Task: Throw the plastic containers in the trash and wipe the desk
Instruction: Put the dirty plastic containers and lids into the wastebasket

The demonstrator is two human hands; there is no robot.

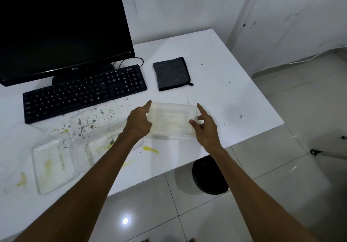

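Both hands are on the clear tub (171, 119) near the desk's (216, 72) front edge: left hand (139, 122) curled on its left end, right hand (205, 129) on the right end, thumb on the rim and index finger pointing up, so it's a loose hold at best. Can't tell if the tub is lifted or resting. Two more clear trays (75, 144) lie to the left, among yellow and dark splatter. Behind sit a folded grey cloth (171, 73), keyboard (84, 92) and monitor (62, 25). A black bin (208, 177) pokes out under the desk.
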